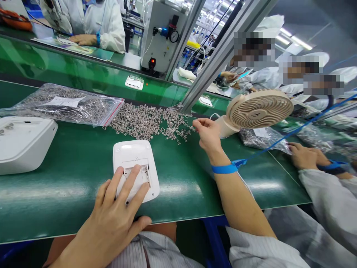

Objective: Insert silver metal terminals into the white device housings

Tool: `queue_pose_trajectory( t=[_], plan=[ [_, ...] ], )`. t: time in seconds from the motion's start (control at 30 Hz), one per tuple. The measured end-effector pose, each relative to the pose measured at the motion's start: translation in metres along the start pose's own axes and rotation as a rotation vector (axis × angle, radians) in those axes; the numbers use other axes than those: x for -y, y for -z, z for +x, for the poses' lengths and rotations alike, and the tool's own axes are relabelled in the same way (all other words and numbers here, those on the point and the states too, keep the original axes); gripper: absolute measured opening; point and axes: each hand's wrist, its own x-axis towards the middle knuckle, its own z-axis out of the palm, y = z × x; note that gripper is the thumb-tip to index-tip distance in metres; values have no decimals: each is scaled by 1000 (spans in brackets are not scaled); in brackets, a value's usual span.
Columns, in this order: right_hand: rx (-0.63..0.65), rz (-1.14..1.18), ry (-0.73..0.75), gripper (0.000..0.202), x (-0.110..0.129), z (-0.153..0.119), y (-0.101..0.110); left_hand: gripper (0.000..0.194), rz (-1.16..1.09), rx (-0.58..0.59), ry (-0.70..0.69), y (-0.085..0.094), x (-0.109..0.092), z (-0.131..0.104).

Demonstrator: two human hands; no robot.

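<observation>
My left hand lies with fingers spread over a white plastic device housing. The housing rests on the green bench with an open rectangular compartment facing up, partly hidden by my fingers. Small metal parts show inside that compartment. At the right end of a spread pile of small metal parts, my right hand has its thumb and fingers pinched together. Whatever sits between those fingertips is too small to make out. A blue wrist strap with a cord circles my right wrist.
A clear bag of metal parts lies behind a larger white housing at left. A beige fan stands beside my right hand. A co-worker's hands are at far right. A metal post rises behind the pile.
</observation>
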Motion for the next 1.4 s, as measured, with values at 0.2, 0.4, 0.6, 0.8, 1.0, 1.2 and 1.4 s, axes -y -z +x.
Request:
queue_pose_trajectory(
  t=[0.2,0.4,0.6,0.8,1.0,1.2,1.4],
  plan=[
    [64,89,-166,10,5,6,14,40,-4,4,11,-1,0,0],
    [280,-317,-97,3,19,4,41,40,-3,-2,6,-1,1,0],
    [650,-762,25,2,26,-8,42,40,12,5,-3,-1,1,0],
    [507,-722,151,12,16,-10,25,38,59,4,-13,0,0,1],
    [243,-379,203,9,7,-3,29,38,78,-6,-19,0,2,1],
    [137,-170,118,8,6,-2,25,41,110,8,-71,1,4,2],
    [66,-148,123,8,4,-2,23,38,82,3,-32,1,0,1]
  ],
)
